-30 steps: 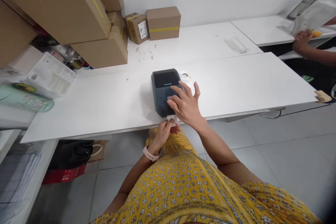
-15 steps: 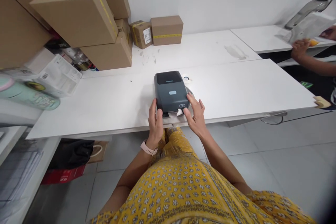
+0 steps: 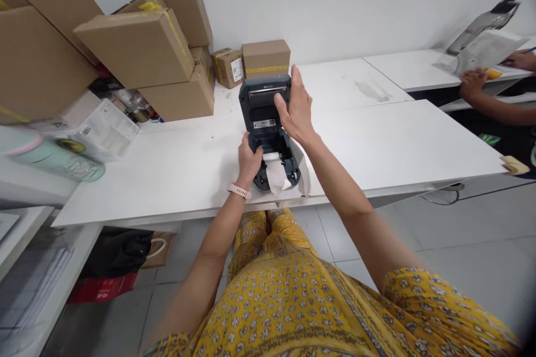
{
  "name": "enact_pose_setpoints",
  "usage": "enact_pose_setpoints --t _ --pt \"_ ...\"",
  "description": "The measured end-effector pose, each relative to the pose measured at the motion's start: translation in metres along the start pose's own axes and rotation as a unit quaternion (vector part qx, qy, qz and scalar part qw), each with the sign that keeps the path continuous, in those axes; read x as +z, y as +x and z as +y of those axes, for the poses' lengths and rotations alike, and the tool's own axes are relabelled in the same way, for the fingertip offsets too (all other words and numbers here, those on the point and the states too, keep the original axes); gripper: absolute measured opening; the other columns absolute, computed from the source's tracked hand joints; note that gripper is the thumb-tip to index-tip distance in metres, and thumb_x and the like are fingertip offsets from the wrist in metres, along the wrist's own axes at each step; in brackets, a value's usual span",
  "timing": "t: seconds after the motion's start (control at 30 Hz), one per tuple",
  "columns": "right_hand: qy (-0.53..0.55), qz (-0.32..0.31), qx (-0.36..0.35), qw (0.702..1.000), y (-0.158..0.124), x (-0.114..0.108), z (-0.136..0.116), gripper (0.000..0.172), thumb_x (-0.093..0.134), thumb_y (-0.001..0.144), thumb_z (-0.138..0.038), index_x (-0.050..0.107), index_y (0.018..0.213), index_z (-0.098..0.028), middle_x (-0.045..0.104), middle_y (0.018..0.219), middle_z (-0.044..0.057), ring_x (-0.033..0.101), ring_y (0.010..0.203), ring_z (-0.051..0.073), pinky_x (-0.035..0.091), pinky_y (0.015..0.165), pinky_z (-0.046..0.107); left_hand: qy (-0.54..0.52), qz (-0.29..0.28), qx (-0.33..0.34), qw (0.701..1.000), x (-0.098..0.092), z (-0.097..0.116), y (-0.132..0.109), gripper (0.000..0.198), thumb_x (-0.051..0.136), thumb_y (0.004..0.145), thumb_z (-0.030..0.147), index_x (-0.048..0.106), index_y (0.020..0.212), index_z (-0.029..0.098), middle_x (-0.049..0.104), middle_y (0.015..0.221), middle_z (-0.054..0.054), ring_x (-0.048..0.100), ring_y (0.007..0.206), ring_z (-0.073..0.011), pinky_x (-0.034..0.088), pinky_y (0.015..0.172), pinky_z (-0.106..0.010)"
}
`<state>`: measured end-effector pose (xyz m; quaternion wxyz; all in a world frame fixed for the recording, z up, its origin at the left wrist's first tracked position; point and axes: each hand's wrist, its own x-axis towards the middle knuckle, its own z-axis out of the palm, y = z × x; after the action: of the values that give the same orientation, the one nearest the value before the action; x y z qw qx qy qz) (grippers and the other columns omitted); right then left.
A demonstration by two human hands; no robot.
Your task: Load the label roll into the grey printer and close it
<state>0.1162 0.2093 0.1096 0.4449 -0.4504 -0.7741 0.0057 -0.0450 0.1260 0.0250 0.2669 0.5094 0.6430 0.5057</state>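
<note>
A dark grey label printer point(image 3: 273, 139) sits on the white table with its lid point(image 3: 264, 101) swung up and back. Inside lies a small white paper roll point(image 3: 271, 156), and a paper strip point(image 3: 276, 176) runs from it over the front edge. My left hand point(image 3: 250, 157) grips the left side of the base, thumb over the rim. At the right edge of the raised lid is my right hand point(image 3: 298, 107), fingers stretched upward and thumb apart in front of the lid; whether it presses on the lid is hard to tell.
Cardboard boxes point(image 3: 138, 47) are stacked at the back left, with two smaller boxes point(image 3: 266, 58) against the wall. A mint bottle point(image 3: 62, 159) lies left beside a white box point(image 3: 98, 128). On the far right, another person's hand point(image 3: 473, 82) is near a plastic bag point(image 3: 481, 53).
The printer lid has gone from closed to raised, exposing the paper roll. My right hand has moved up with the lid; my left hand has shifted slightly up along the printer's side.
</note>
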Motion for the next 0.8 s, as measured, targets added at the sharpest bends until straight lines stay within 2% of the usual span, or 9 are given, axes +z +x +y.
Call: enact_pose_setpoints --t 0.07,0.13,0.23,0.3,0.37,0.47,0.57,0.63,0.8 --pt "-0.008 0.001 -0.009 1.0 0.016 0.003 0.002 0.073 0.023 0.108 -0.061 0.004 0.17 -0.027 0.024 0.175 0.015 0.027 0.16 0.038 0.033 0.122 0.064 0.026 -0.023 -0.004 0.999 0.004 -0.005 -0.001 0.08 0.064 0.083 0.013 0.038 0.158 0.017 0.052 0.161 -0.015 0.045 0.153 -0.0293 0.033 0.129 -0.046" --pt "-0.023 0.009 -0.024 0.999 0.018 0.001 -0.002 0.07 0.027 0.108 -0.057 0.014 0.169 -0.026 0.027 0.174 0.015 0.03 0.158 0.039 0.034 0.12 0.063 0.028 -0.033 -0.003 0.999 0.004 -0.007 -0.005 0.085 0.064 0.081 0.01 0.035 0.16 0.02 0.051 0.163 -0.012 0.045 0.153 -0.0282 0.034 0.129 -0.046" --pt "-0.03 -0.018 -0.061 0.998 -0.004 -0.002 -0.012 0.052 0.03 0.109 -0.038 0.046 0.156 -0.022 0.052 0.159 0.015 0.046 0.147 0.035 0.04 0.117 0.056 0.029 -0.034 -0.013 0.999 0.001 -0.01 -0.01 0.083 0.063 0.082 0.011 0.035 0.16 0.02 0.051 0.162 -0.013 0.047 0.151 -0.0284 0.035 0.128 -0.046" --pt "-0.03 -0.116 -0.085 0.989 -0.024 0.0 -0.014 0.044 0.035 0.106 -0.025 0.067 0.135 -0.018 0.07 0.136 0.015 0.062 0.128 0.032 0.048 0.108 0.05 0.03 -0.033 -0.023 0.999 0.0 -0.011 -0.012 0.081 0.062 0.083 0.012 0.036 0.16 0.019 0.052 0.161 -0.014 0.05 0.149 -0.0291 0.037 0.127 -0.046" --pt "-0.049 -0.255 -0.099 0.961 -0.039 0.005 -0.013 0.038 0.043 0.1 -0.016 0.076 0.119 -0.017 0.078 0.12 0.013 0.07 0.113 0.031 0.051 0.101 0.045 0.029 -0.031 -0.025 0.999 0.0 -0.012 -0.013 0.08 0.062 0.083 0.012 0.037 0.159 0.022 0.053 0.161 -0.012 0.05 0.149 -0.0291 0.038 0.126 -0.047" --pt "-0.1 -0.411 -0.115 0.899 -0.046 0.015 -0.01 0.037 0.052 0.094 -0.01 0.078 0.119 -0.016 0.081 0.119 0.014 0.073 0.115 0.03 0.045 0.109 0.044 0.031 -0.024 -0.029 0.999 0.001 -0.011 -0.014 0.082 0.063 0.082 0.012 0.038 0.159 0.024 0.052 0.162 -0.01 0.05 0.149 -0.0297 0.039 0.125 -0.047" --pt "-0.142 -0.494 -0.14 0.846 -0.04 0.023 -0.012 0.033 0.056 0.095 -0.013 0.079 0.119 -0.015 0.082 0.114 0.016 0.074 0.116 0.03 0.032 0.122 0.047 0.056 -0.014 -0.058 0.997 0.0 -0.008 -0.016 0.083 0.065 0.084 0.017 0.034 0.161 0.019 0.056 0.158 -0.016 0.053 0.146 -0.0339 0.041 0.121 -0.05" --pt "-0.151 -0.519 -0.147 0.828 -0.037 0.027 -0.016 0.031 0.058 0.094 -0.012 0.08 0.115 -0.014 0.082 0.11 0.017 0.076 0.113 0.03 0.029 0.124 0.047 0.067 -0.018 -0.072 0.995 -0.002 -0.008 -0.017 0.087 0.065 0.084 0.019 0.03 0.164 0.018 0.063 0.149 -0.017 0.059 0.14 -0.0358 0.044 0.118 -0.051" --pt "-0.135 -0.535 -0.143 0.821 -0.036 0.037 -0.02 0.041 0.064 0.089 -0.011 0.074 0.129 -0.017 0.081 0.117 0.017 0.074 0.117 0.033 0.04 0.116 0.049 0.045 -0.022 -0.055 0.997 -0.007 -0.009 -0.019 0.092 0.058 0.084 0.014 0.023 0.168 0.026 0.075 0.132 -0.009 0.067 0.129 -0.0316 0.045 0.116 -0.048"
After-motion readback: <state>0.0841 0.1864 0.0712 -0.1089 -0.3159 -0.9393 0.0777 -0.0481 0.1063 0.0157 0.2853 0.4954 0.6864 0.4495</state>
